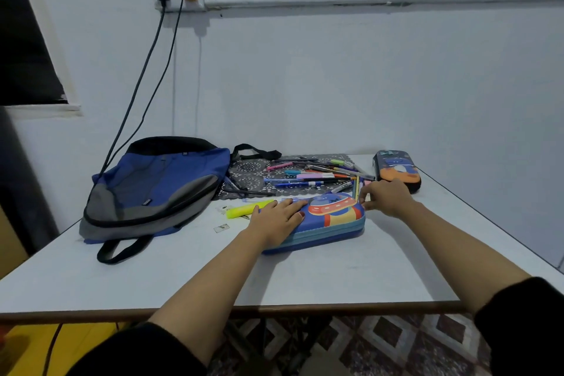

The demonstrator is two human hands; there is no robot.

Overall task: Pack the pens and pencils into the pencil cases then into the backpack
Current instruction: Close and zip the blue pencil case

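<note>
A blue pencil case (331, 220) with a spaceship picture lies closed on the white table (335, 278). My left hand (279, 217) rests flat on its left end, fingers straight. My right hand (386, 197) is at the case's far right corner, its fingertips curled there; what they pinch is hidden. A heap of pens and pencils (314, 175) lies on a patterned mat (253, 174) behind the case. A yellow highlighter (247, 209) lies left of the case. A dark pencil case (396, 169) sits at the back right. The blue and grey backpack (155, 186) lies flat at the left.
Two cables (146, 70) hang from a wall socket down behind the backpack. A small scrap (222, 228) lies on the table near the highlighter. The table's front edge (274, 308) is close to me, with patterned floor below.
</note>
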